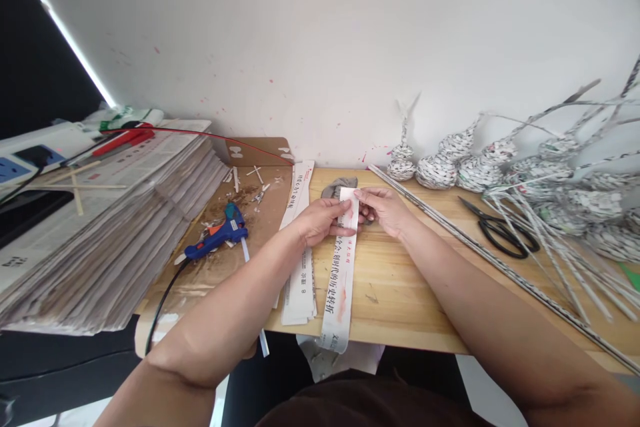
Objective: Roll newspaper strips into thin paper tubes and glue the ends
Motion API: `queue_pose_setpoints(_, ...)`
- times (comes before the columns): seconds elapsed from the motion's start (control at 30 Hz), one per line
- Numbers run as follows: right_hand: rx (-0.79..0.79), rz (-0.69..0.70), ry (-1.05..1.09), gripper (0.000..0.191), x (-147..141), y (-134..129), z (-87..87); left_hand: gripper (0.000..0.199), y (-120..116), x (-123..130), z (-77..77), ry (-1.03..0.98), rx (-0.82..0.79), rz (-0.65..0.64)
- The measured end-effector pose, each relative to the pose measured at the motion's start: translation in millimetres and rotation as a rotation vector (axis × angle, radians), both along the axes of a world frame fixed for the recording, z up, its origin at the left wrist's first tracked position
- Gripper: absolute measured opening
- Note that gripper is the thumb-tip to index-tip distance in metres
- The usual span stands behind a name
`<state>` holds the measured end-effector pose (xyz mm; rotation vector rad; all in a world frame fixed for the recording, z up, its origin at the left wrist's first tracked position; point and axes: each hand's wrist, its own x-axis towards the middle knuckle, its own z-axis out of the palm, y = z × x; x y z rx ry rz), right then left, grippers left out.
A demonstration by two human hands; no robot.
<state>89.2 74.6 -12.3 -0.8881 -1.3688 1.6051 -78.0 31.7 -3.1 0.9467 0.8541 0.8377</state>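
Note:
A long newspaper strip (340,280) with printed characters hangs from both hands, its lower end past the table's front edge. My left hand (323,220) is closed on the strip's left side near the top. My right hand (383,210) pinches the top right corner between thumb and finger. Behind the hands a crumpled grey cloth (331,187) lies on the table, partly hidden. Just left of the held strip is a stack of similar newspaper strips (300,280), partly covered by my left forearm.
A blue glue gun (220,233) rests on scrap-strewn cardboard (270,197). Far left stands a tall newspaper stack (125,240). To the right are long rolled paper sticks (465,250), black scissors (505,227) and several woven paper gourds (437,171) along the wall.

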Motion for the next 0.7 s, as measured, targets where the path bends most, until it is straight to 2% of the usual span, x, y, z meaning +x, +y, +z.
queue_pose_setpoints(0.2, -0.086, 0.028, 0.121, 0.03, 1.5, 1.4, -0.3, 0.052, 2.0, -1.7, 4.5, -0.102, -0.093, -0.048)
queue_pose_setpoints(0.4, -0.139, 0.147, 0.226, 0.029, -0.1, -2.7, 5.2, 0.034, -0.1, -1.0, 2.6, -0.131, 0.008, -0.107)
queue_pose_setpoints(0.57, -0.192, 0.243, 0.272, 0.029, -0.9, -4.0, 5.5, 0.035, -1.2, -1.4, 2.9, -0.176, 0.005, -0.127)
queue_pose_setpoints(0.7, -0.182, 0.191, 0.261, 0.021, -4.4, -2.6, 0.7, 0.026, 0.6, -3.3, 4.0, -0.188, -0.028, -0.06)
